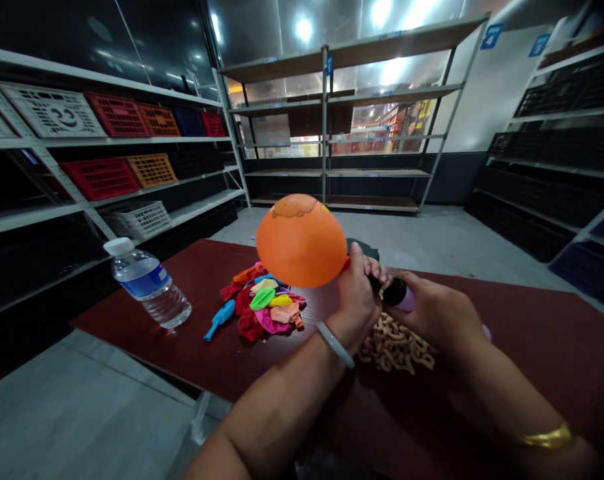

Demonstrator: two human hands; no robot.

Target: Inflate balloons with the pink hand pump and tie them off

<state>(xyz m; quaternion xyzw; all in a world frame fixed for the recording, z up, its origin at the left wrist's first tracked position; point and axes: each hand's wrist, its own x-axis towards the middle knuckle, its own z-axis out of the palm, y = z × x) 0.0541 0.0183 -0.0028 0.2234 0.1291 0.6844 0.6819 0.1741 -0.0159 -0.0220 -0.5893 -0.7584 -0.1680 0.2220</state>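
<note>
An inflated orange balloon [301, 240] hovers over the dark red table [532, 333]. My left hand [358, 293] is closed around the balloon's neck where it meets the nozzle of a pink and black hand pump [401, 293]. My right hand [435, 315] is wrapped round the pump's body, just right of the left hand. Under both hands lies a heap of tan rubber bands [397, 347]. A pile of flat balloons in several colours [265, 303] rests left of my hands, with a blue one [219, 319] at its edge.
A clear water bottle [147, 283] lies tilted near the table's left corner. A dark object [365, 248] sits behind the balloon. Metal shelving with plastic crates [102, 177] lines the left wall; more shelves stand at the back and right.
</note>
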